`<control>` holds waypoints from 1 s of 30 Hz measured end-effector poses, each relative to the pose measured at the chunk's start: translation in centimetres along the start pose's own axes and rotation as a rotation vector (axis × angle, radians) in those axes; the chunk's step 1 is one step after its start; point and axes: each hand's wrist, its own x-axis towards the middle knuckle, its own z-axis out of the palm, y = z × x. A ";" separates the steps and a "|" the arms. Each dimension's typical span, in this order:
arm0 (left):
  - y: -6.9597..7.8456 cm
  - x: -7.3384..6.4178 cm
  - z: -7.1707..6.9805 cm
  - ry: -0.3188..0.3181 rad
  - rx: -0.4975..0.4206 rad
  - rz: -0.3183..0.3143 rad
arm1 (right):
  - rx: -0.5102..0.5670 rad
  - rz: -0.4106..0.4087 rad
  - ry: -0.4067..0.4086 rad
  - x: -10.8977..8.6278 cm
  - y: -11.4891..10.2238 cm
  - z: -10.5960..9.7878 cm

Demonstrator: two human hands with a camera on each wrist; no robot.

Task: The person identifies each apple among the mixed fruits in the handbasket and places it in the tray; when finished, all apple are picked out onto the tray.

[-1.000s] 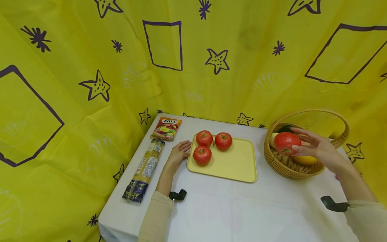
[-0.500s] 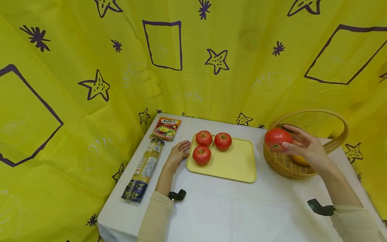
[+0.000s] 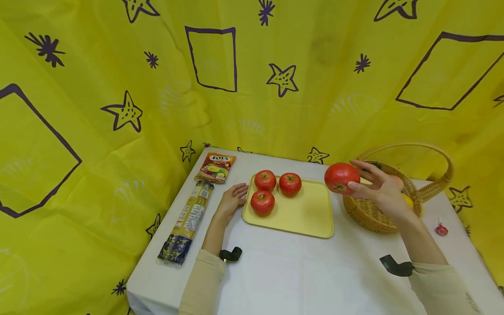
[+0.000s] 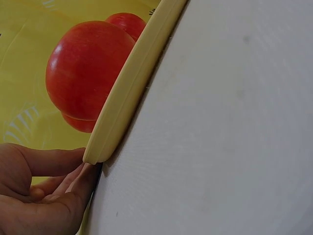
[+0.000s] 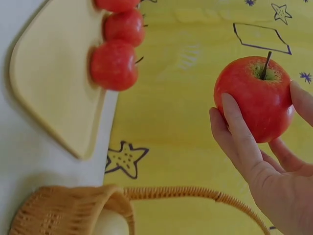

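In the head view my right hand (image 3: pixel 379 188) holds a red apple (image 3: pixel 341 177) in the air, over the gap between the tray's right end and the basket. In the right wrist view, thumb and fingers span this apple (image 5: pixel 257 98), its stem pointing up. My left hand (image 3: pixel 231 202) rests at the left edge of a pale yellow tray (image 3: pixel 303 214). Its fingertips touch the tray rim (image 4: pixel 105 139) in the left wrist view, with the fingers fairly straight. Three red apples (image 3: pixel 263 202) sit on the tray's left half.
A wicker basket (image 3: pixel 368 216) with a tall handle stands right of the tray, partly hidden by my right hand; a yellow item (image 3: pixel 408 201) shows inside. A lollipop (image 3: pixel 441 229) lies farther right. At left are a spaghetti pack (image 3: pixel 189 218) and a Fox's candy bag (image 3: pixel 215 167).
My right hand has carried the apple leftward from above the basket toward the tray, uncovering the lollipop. My left hand and the apples on the tray stay in place.
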 end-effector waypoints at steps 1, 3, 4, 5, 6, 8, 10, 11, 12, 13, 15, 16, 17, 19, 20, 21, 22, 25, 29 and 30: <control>0.0 0.0 0.0 0.002 0.002 0.000 | 0.004 0.005 -0.002 0.1 -0.1 0.3; 0.1 0.0 -0.1 0.005 0.003 0.000 | -0.007 0.003 -0.007 0.4 -0.4 1.0; 0.1 0.0 -0.1 0.001 0.006 0.003 | -0.015 0.001 -0.010 0.5 -0.5 1.3; 0.1 0.0 -0.1 -0.002 0.004 0.004 | -0.024 -0.003 -0.011 0.6 -0.5 1.6; 0.1 0.0 -0.1 -0.006 0.004 0.005 | -0.027 -0.012 -0.018 0.7 -0.6 1.8; 0.2 -0.1 -0.1 -0.008 0.004 0.005 | -0.028 -0.022 -0.029 0.9 -0.6 2.2; 0.2 -0.1 -0.1 -0.009 0.001 0.006 | -0.028 -0.027 -0.038 1.1 -0.6 2.6; 0.2 -0.1 -0.1 -0.008 -0.002 0.006 | -0.031 -0.028 -0.041 1.3 -0.5 2.8; 0.2 -0.1 -0.1 -0.006 -0.005 0.005 | -0.033 -0.029 -0.045 1.3 -0.4 3.0; 0.2 -0.1 -0.1 -0.005 -0.006 0.004 | -0.039 -0.027 -0.043 1.4 -0.3 3.2; 0.2 -0.1 -0.1 -0.005 -0.006 0.006 | -0.021 -0.021 -0.042 1.6 -0.1 3.5; 0.1 -0.1 -0.1 -0.005 -0.004 0.006 | -0.013 -0.019 -0.042 1.7 0.0 3.7; 0.1 -0.1 -0.1 -0.004 -0.004 0.006 | 0.000 -0.024 -0.045 1.8 0.1 3.9; 0.1 -0.1 0.0 0.000 -0.002 0.004 | 0.044 -0.030 -0.054 2.1 0.3 4.2; 0.1 -0.1 0.0 0.002 0.000 0.002 | 0.069 -0.032 -0.063 2.2 0.4 4.4; 0.1 -0.1 0.0 0.004 0.001 0.002 | 0.086 -0.039 -0.075 2.3 0.6 4.5; 0.1 -0.1 0.0 0.006 0.001 0.000 | 0.097 -0.036 -0.082 2.4 0.7 4.7; 0.2 -0.1 0.0 0.008 0.002 -0.005 | 0.093 -0.024 -0.097 2.7 1.1 5.2; 0.1 -0.1 0.1 0.010 0.003 -0.004 | 0.013 0.007 -0.101 2.9 1.4 5.9; 0.1 -0.1 0.1 0.008 0.007 -0.001 | -0.006 0.016 -0.101 3.0 1.5 6.1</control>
